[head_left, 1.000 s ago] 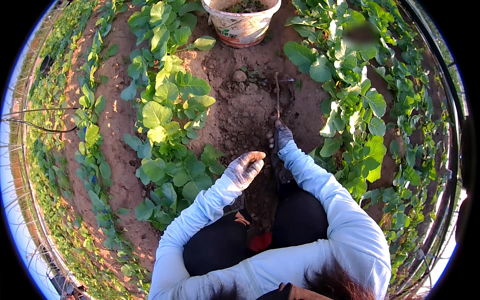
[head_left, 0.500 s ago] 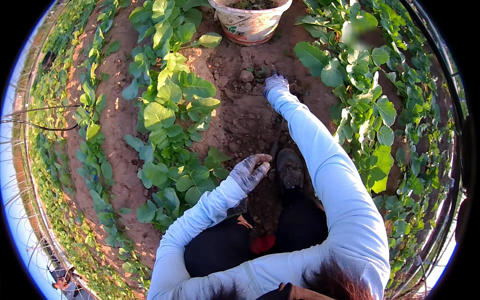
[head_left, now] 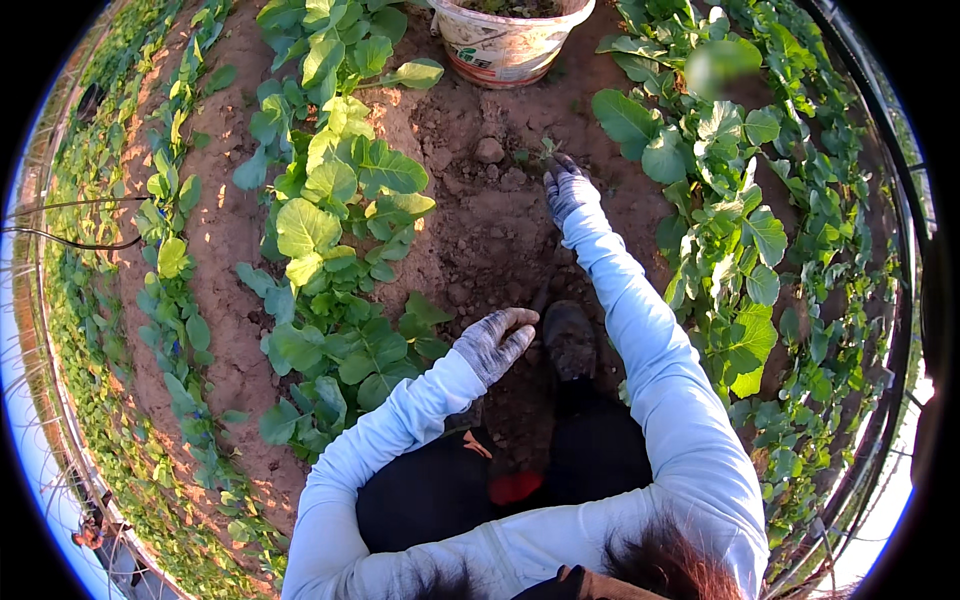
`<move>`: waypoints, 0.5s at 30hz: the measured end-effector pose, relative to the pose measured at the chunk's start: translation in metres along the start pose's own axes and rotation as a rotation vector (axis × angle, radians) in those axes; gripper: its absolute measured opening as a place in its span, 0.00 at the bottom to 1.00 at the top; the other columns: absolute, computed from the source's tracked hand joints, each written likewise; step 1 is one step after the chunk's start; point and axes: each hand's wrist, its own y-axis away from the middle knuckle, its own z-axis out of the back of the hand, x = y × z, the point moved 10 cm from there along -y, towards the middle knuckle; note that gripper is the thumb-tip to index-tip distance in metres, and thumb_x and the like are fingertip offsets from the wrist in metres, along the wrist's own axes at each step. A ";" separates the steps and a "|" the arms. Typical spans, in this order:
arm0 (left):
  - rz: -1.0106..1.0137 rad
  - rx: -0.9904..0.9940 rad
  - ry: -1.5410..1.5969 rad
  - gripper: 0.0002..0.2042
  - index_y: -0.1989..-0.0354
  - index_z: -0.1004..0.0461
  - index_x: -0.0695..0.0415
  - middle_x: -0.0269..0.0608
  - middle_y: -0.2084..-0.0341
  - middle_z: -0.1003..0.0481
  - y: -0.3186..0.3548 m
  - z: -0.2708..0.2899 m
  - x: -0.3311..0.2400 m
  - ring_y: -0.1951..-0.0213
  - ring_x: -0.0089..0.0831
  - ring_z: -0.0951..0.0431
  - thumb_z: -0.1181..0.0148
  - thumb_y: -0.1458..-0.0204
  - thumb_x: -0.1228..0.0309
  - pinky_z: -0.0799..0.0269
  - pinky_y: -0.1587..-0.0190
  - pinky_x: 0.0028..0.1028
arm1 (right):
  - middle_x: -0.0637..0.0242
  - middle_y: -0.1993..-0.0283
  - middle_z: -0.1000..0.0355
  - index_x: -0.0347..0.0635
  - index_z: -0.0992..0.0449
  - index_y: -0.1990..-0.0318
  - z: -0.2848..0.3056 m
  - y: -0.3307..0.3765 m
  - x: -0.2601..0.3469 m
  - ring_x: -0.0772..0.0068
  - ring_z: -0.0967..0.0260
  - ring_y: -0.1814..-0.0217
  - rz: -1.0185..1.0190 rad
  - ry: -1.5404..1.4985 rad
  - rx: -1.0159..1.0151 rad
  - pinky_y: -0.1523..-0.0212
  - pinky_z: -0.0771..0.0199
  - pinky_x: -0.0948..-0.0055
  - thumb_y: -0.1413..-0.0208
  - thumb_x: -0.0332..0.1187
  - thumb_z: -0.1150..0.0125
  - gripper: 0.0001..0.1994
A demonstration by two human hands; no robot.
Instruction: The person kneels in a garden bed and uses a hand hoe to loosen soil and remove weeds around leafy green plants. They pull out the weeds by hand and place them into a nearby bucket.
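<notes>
My right hand (head_left: 572,190), in a grey soiled glove, reaches over the bare soil between two leafy rows. Its fingers are closed at a small green weed (head_left: 548,148), which shows at the fingertips; the exact grip is partly hidden. My left hand (head_left: 495,345), gloved alike, hovers in front of my knees beside the left row. Its fingers are bent and apart, with nothing visible in them. Near its fingertips is a dark thin stick-like thing (head_left: 541,298), close to my shoe (head_left: 571,340).
A dirty white bucket (head_left: 510,45) with plant matter inside stands ahead on the soil. Broad-leaved green plants (head_left: 390,165) line the left, and more such plants (head_left: 745,235) the right. A clod (head_left: 489,150) lies near the weeds.
My right hand has drawn slightly back and to the right, and a green sprig now shows at its fingertips. My left hand has barely shifted.
</notes>
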 end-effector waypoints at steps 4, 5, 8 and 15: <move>-0.010 -0.019 -0.040 0.13 0.52 0.34 0.60 0.35 0.61 0.30 0.003 0.003 0.006 0.58 0.19 0.31 0.52 0.45 0.72 0.35 0.54 0.20 | 0.62 0.49 0.35 0.42 0.29 0.54 0.061 -0.008 0.113 0.68 0.39 0.46 0.333 -0.400 -0.053 0.44 0.42 0.77 0.45 0.28 0.53 0.12; -0.016 -0.008 -0.073 0.13 0.52 0.34 0.60 0.34 0.61 0.30 0.002 0.001 0.004 0.58 0.19 0.31 0.52 0.45 0.72 0.35 0.54 0.19 | 0.63 0.50 0.34 0.42 0.29 0.53 0.087 -0.021 0.146 0.69 0.37 0.48 0.419 -0.286 -0.121 0.46 0.40 0.76 0.45 0.29 0.52 0.12; 0.025 0.045 0.456 0.13 0.52 0.34 0.60 0.32 0.60 0.31 0.002 -0.013 0.022 0.58 0.18 0.32 0.51 0.45 0.72 0.36 0.55 0.18 | 0.67 0.57 0.30 0.43 0.28 0.54 0.127 -0.101 0.179 0.71 0.34 0.57 0.418 -0.321 -0.106 0.54 0.36 0.74 0.44 0.33 0.49 0.12; -0.057 -0.038 0.063 0.13 0.51 0.35 0.61 0.35 0.59 0.30 0.003 0.003 0.010 0.57 0.20 0.30 0.52 0.45 0.75 0.35 0.55 0.18 | 0.72 0.64 0.30 0.42 0.29 0.53 0.073 -0.016 0.125 0.79 0.36 0.62 0.062 -0.706 0.123 0.58 0.36 0.79 0.45 0.34 0.47 0.13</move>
